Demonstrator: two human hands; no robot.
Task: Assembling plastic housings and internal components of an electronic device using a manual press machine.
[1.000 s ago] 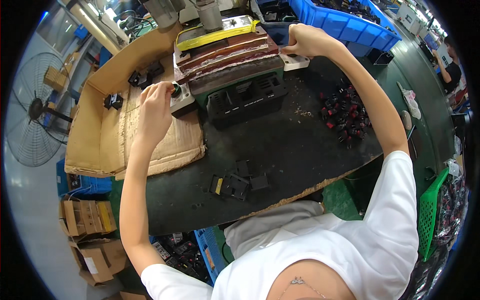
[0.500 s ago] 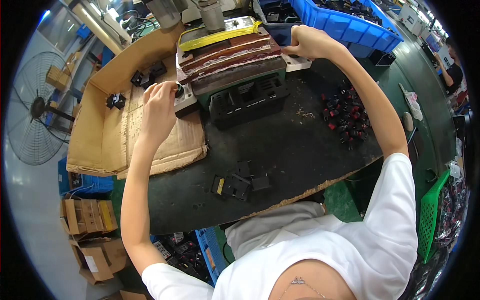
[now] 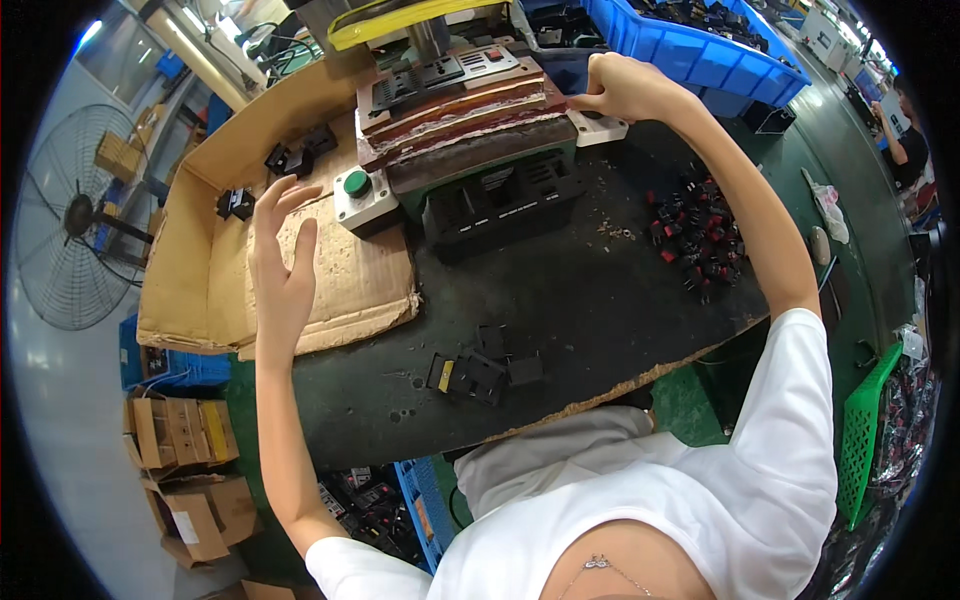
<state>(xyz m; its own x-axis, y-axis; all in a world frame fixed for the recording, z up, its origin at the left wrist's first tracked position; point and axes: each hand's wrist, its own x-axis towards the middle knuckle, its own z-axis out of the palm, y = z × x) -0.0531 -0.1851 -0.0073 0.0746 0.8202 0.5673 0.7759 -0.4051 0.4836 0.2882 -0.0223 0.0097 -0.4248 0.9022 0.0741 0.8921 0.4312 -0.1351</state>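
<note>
My left hand [image 3: 280, 262] hovers open, fingers spread, over the cardboard sheet [image 3: 350, 280], just left of a grey box with a green push button [image 3: 357, 185]. My right hand [image 3: 620, 88] rests curled on a second grey button box [image 3: 600, 128] at the right side of the press. The press [image 3: 470, 130] stands between the hands, with stacked brown and white plates and a dark green base. Neither hand holds a part.
Several small black parts [image 3: 485, 370] lie near the front table edge. A pile of red-and-black parts [image 3: 695, 235] lies at the right. Black parts [image 3: 290, 158] sit in the open cardboard box. Blue bins [image 3: 700, 45] stand behind. A fan [image 3: 70, 220] is at the left.
My left hand has come off the green button box, drawn back to the left and opened. The right hand stays on its button box.
</note>
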